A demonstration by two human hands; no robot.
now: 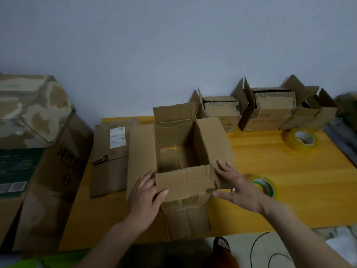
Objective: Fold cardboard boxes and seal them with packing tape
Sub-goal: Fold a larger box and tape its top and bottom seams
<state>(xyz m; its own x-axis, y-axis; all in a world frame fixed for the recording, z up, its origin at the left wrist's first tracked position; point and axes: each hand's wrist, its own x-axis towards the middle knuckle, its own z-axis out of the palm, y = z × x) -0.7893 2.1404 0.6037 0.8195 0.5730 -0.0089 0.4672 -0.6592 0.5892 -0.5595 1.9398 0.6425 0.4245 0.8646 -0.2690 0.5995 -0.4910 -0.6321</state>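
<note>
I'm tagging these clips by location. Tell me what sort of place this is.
Probably a room at home used as a makeshift packing spot, not a warehouse: a small yellow wooden table against a plain wall, folded cardboard boxes lined along it, tape rolls, and a sandalled foot.

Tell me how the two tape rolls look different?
The far tape roll lies in full view, right of the hands; the near tape roll is partly hidden behind the right hand. The near one shows green inside, the far one white. Both are yellowish and lie flat on the table.
</note>
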